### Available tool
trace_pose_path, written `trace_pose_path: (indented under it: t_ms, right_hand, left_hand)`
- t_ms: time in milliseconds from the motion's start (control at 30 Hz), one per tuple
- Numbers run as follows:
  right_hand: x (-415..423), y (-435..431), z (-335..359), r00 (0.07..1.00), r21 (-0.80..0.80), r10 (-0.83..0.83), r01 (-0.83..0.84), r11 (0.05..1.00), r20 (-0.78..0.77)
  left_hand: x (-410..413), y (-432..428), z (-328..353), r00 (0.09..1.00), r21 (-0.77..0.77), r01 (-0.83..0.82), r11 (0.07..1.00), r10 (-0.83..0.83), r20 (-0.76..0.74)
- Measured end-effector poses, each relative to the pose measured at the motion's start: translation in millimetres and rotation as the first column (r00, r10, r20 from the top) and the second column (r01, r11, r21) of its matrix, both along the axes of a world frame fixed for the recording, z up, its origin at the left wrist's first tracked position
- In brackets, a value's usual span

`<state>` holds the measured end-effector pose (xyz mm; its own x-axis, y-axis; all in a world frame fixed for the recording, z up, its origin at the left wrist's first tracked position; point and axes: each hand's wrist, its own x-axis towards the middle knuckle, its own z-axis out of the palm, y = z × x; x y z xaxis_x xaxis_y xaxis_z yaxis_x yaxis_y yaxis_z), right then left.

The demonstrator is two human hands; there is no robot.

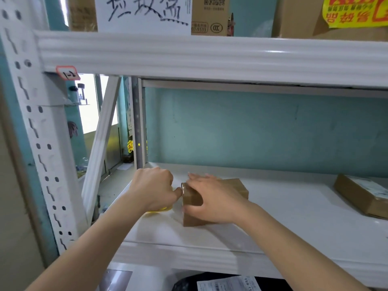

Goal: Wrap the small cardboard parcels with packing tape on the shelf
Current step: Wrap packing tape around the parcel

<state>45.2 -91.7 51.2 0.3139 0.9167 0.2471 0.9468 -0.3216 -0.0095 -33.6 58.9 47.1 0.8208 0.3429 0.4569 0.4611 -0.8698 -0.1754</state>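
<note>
A: 2 hands over the white shelf (pixel 294 206), and 2 small cardboard parcels on it, by my count.

B: Agreed, 2. The near parcel (pixel 233 186) sits left of middle on the shelf board, and the second parcel (pixel 361 196) lies well apart at the far right edge, a white label on its top.

A: The right hand (pixel 212 199) lies flat across the near parcel, fingers spread wide over the top, thumb down the near side, pressing it to the shelf.

B: And the left hand (pixel 153 186) is curled into a loose fist just left of that parcel, closed on 1 yellow tape roll (pixel 159 210); only a sliver of yellow shows under the palm.

A: A glossy strip of tape (pixel 190 195) shines on the parcel's left end, right where the left thumb touches it.

B: Above, 1 upper shelf carries 2 big cartons (pixel 210 15) and 1 white handwritten sign (pixel 144 13). 1 small red-edged tag (pixel 68 73) reads 1-2 on the left post.

A: Below the shelf, 1 dark bag (pixel 189 282) with a printed label peeks in.
</note>
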Motion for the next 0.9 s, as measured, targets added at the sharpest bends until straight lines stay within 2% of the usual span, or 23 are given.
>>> trace_pose_path:
  t_ms: [133, 200, 233, 267, 300, 333, 367, 433, 500, 567, 733, 833, 900]
  right_hand:
    - [10.5, 7.6, 0.0, 1.0, -0.112, -0.014, 0.013, 0.994, -0.003]
    - [16.4, 7.4, -1.8, 0.999, -0.071, -0.027, 0.025, 0.997, -0.033]
    - [20.1, 4.7, -1.0, 0.995, -0.017, -0.032, 0.03, 0.999, -0.09]
    - [24.3, 1.0, 0.8, 0.986, 0.04, -0.026, 0.033, 0.999, -0.162]
    - [28.5, -3.1, 2.6, 0.972, 0.09, -0.004, 0.025, 0.996, -0.233]
    - [31.7, -6.7, 3.4, 0.955, 0.134, 0.031, 0.01, 0.991, -0.295]
    - [33.2, -9.6, 3.8, 0.937, 0.184, 0.073, -0.009, 0.983, -0.342]
    - [33.7, -14.1, 4.6, 0.895, 0.306, 0.158, -0.025, 0.952, -0.417]
    - [35.6, -20.2, 7.9, 0.827, 0.432, 0.252, -0.013, 0.902, -0.502]
    - [37.5, -27.4, 10.6, 0.767, 0.505, 0.323, 0.002, 0.863, -0.555]
    - [40.3, -36.2, 7.3, 0.736, 0.614, 0.381, 0.059, 0.787, -0.559]
    - [54.1, -56.3, 13.2, 0.649, 0.74, 0.483, 0.19, 0.646, -0.588]
    - [57.7, -66.3, 17.6, 0.588, 0.772, 0.557, 0.197, 0.605, -0.587]
  left_hand:
    - [-5.2, 6.4, 1.6, 0.999, -0.143, 0.012, 0.99, -0.005, 0.05]
    - [-8.8, 15.6, 5.9, 0.999, -0.309, 0.014, 0.951, 0.0, 0.045]
    - [-11.2, 23.2, 6.9, 0.998, -0.465, 0.057, 0.884, -0.035, 0.056]
    - [-15.3, 29.4, 7.7, 0.988, -0.637, 0.153, 0.755, -0.11, 0.107]
    - [-20.4, 32.6, 8.5, 0.964, -0.766, 0.267, 0.585, -0.176, 0.201]
    - [-23.4, 35.8, 8.4, 0.936, -0.826, 0.351, 0.44, -0.194, 0.294]
    - [-25.5, 36.8, 8.9, 0.911, -0.839, 0.412, 0.357, -0.188, 0.367]
    - [-27.7, 34.5, 13.2, 0.869, -0.822, 0.494, 0.284, -0.185, 0.459]
    - [-27.7, 30.9, 22.5, 0.845, -0.805, 0.532, 0.262, -0.224, 0.485]
    - [-29.9, 27.4, 32.6, 0.846, -0.8, 0.523, 0.294, -0.29, 0.447]
    - [-35.7, 20.3, 55.3, 0.855, -0.794, 0.489, 0.36, -0.378, 0.355]
    - [-41.7, 26.7, 58.7, 0.882, -0.789, 0.449, 0.42, -0.348, 0.316]
    - [-43.0, 26.8, 56.8, 0.891, -0.804, 0.43, 0.41, -0.336, 0.305]
